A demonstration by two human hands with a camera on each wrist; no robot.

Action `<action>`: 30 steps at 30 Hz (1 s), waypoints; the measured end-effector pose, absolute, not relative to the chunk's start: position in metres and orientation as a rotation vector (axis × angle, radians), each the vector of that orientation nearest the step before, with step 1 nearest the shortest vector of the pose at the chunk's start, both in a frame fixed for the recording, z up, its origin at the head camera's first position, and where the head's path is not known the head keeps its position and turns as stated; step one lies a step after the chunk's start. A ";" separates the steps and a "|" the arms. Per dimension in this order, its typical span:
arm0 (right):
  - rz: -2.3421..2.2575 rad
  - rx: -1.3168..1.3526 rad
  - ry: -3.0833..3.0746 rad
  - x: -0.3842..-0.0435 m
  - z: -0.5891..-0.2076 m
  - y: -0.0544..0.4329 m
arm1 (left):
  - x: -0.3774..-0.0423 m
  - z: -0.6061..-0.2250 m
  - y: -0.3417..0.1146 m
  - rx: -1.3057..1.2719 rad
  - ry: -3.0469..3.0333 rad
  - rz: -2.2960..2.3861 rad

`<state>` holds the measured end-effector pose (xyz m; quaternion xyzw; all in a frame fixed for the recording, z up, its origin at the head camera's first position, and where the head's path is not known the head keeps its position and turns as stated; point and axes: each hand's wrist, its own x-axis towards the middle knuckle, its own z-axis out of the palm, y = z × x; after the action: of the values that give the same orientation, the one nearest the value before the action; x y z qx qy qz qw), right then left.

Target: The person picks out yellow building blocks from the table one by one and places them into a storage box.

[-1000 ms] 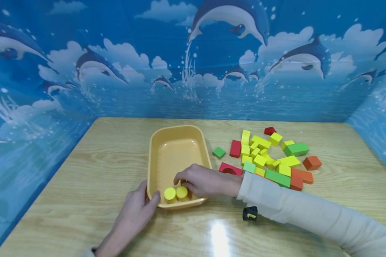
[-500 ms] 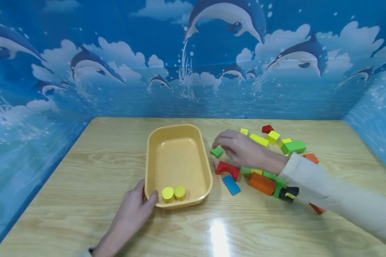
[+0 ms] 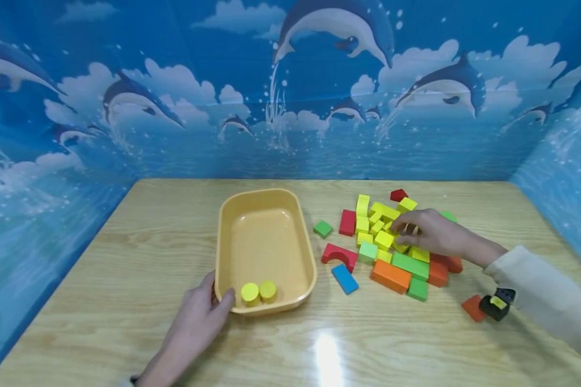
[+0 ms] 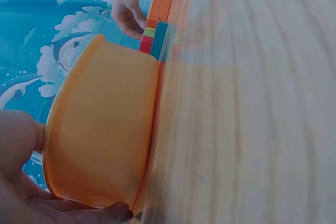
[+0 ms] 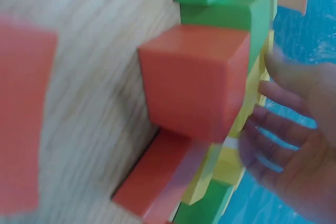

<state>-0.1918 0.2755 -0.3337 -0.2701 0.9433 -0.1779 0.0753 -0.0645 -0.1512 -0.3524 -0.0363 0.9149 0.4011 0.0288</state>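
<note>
My left hand (image 3: 196, 317) grips the near left corner of a yellow-orange plastic tray (image 3: 219, 242), thumb over the rim and fingers beneath in the left wrist view. Two yellow cylinder blocks (image 3: 250, 294) stand inside the tray at its near end. My right hand (image 3: 433, 231) hovers over a group of yellow blocks (image 3: 383, 240), with loosely bent fingers and nothing visible between them. In the right wrist view its fingers (image 5: 283, 129) are spread behind an orange-red block (image 5: 194, 77); whether they touch a yellow block, I cannot tell.
Near the yellow blocks lie a red arch (image 3: 340, 255), a blue block (image 3: 345, 279), an orange block (image 3: 390, 275) and several green blocks (image 3: 410, 265). An orange-red block (image 3: 473, 308) lies apart, by the right wrist camera (image 3: 496, 305). A dolphin-print backdrop (image 3: 290, 145) borders the table.
My right hand has moved from inside the tray, rightward across the blocks, to above the yellow group. My left hand stays on the tray. Both yellow cylinders remain in it.
</note>
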 end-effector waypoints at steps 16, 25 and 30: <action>-0.539 -0.443 2.788 -0.195 -0.331 0.263 | -0.065 -0.353 -0.153 -0.094 2.847 1.204; -1.359 -0.071 2.295 -0.202 -0.323 0.274 | -0.065 -0.351 -0.153 -0.091 2.855 1.200; -1.557 0.093 2.010 -0.204 -0.326 0.277 | -0.064 -0.351 -0.154 -0.071 2.864 1.210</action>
<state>-0.2038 0.2773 -0.3264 0.0348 0.7550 -0.5848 0.2944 -0.0635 -0.1537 -0.3512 -0.0227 0.9208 0.3891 0.0160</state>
